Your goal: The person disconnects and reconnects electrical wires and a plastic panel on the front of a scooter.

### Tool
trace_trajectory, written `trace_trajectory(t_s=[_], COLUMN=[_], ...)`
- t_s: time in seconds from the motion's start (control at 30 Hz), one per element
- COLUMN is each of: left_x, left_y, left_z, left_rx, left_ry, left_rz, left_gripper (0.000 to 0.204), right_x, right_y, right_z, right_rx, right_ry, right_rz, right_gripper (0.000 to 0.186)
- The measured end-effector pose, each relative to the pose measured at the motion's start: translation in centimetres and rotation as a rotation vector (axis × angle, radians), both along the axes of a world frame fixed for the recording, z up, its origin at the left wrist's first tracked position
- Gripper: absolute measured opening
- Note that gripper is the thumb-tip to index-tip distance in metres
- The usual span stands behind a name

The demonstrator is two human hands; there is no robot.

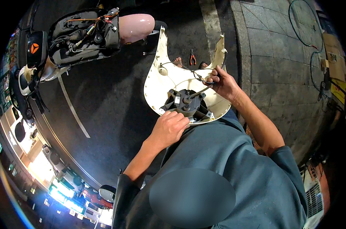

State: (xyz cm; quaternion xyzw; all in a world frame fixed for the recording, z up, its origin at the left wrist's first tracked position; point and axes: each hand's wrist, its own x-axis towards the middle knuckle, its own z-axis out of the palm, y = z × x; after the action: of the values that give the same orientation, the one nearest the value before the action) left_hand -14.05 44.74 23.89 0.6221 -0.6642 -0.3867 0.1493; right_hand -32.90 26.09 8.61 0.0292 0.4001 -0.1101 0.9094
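Here: scooter (81,34), stripped, wiring bared, well beyond both hands. Cream panel (169,78), inner face up, braced against the person's lap; left hand (169,128) curled shut on its near rim. Black lamp housing (186,103), just beyond that grip. Cable (180,65), pinched in right hand (224,82). Pliers (192,58) on the ground, beyond the panel.

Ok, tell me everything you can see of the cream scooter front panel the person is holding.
The cream scooter front panel looks like glossy moulded plastic, seen from its inner side, with two pointed wings rising at the top. It rests tilted on the person's lap. A black headlight housing sits in its round opening. The left hand presses its lower edge; the right hand holds a thin tool and dark wires at its right wing.
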Motion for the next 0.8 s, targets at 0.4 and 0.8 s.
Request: trace_trajectory(t_s=[0.4, 0.8], left_x=[-0.5, 2.4], left_y=[-0.1, -1.5], left_z=[1.0, 1.8], left_rx=[-0.043, -0.096], left_ry=[-0.017, 0.026], left_rz=[0.058, 0.347], left_gripper=[0.015, 0.011], right_x=[0.5, 9.0], right_y=[-0.9, -3.9], right_z=[1.0, 8.1], right_rx=[-0.116, -0.785], right_ry=[-0.093, -0.032], right_rz=[0.081, 0.548], right_gripper=[0.035, 0.028])
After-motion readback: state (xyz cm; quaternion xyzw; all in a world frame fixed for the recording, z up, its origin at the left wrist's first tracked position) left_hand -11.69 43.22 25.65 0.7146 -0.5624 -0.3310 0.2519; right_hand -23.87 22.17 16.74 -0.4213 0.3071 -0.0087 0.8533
